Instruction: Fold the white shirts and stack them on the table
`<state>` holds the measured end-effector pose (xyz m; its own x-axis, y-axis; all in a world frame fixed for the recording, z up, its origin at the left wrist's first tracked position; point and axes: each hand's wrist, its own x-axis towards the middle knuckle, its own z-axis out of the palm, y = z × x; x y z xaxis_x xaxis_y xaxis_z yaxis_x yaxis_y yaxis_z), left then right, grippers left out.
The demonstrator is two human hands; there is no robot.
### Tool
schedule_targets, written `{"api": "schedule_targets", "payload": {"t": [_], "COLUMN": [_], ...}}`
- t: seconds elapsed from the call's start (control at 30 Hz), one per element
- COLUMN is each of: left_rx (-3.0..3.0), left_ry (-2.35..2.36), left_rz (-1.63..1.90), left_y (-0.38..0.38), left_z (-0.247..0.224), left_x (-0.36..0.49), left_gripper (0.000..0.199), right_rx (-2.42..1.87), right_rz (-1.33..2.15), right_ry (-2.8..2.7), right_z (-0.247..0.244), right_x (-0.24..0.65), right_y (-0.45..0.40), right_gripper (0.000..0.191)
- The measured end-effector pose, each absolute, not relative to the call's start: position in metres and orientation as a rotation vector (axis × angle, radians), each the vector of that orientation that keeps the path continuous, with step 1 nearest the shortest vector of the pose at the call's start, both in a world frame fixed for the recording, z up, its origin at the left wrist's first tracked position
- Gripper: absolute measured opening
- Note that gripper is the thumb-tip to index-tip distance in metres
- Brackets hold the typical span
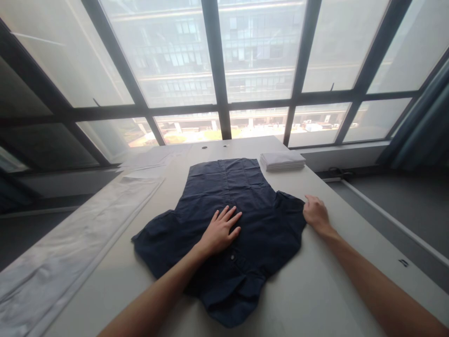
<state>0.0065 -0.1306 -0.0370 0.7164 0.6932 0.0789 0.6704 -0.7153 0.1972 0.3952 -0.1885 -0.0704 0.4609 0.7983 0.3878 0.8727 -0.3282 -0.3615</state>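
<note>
A dark navy short-sleeved shirt (242, 187) lies spread on a white table, its collar end towards me and its hem towards the window. Buttons run down its middle, and one shows near the collar. My left hand (220, 230) rests flat on the chest of the shirt with the fingers spread. At the edge of the right-hand sleeve, my right hand (315, 212) has its fingers curled and closed on the cloth; the fingertips are partly hidden. Creases cross the fabric, and the collar end is somewhat rumpled.
A folded stack of white cloth (282, 161) sits at the table's far right edge. Crumpled white sheeting (87, 224) covers the left side, with white paper-like sheets (150, 157) beyond it. Large framed windows (224, 107) stand behind the table (308, 290); a curtain (417, 121) hangs at right.
</note>
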Motion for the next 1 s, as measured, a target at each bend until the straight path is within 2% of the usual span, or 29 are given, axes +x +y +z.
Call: {"api": "schedule_targets", "payload": {"t": [0.23,0.4,0.6,0.77,0.9,1.0], "left_rx": [2.765,2.761,2.767,2.775,2.781,2.783], "left_ry": [1.113,1.114,1.127,1.116,1.114,1.112], "left_rz": [0.220,0.215,0.198,0.219,0.232,0.247], "left_y": [-0.131,-0.131,-0.131,-0.131,-0.130,-0.130], "left_z": [-0.036,-0.037,-0.035,-0.036,-0.038,-0.038], "left_x": [0.007,0.008,0.008,0.007,0.008,0.008], "left_gripper": [0.055,0.055,0.055,0.055,0.055,0.054], "right_rx": [-2.343,-2.257,-1.852,-1.489,-1.165,-1.125], "right_rz": [-0.282,-0.151,0.044,0.421,0.734,0.732], "right_ry": [-1.390,-1.371,-1.165,-0.970,-1.287,-1.441], "right_z": [-0.063,-0.068,-0.060,-0.041,-0.032,-0.034], "right_x": [0.378,0.386,0.389,0.369,0.341,0.326], "right_y": [-0.195,-0.191,-0.186,-0.194,-0.206,-0.210], "right_gripper": [0.045,0.034,0.026,0.038,0.045,0.041]}}
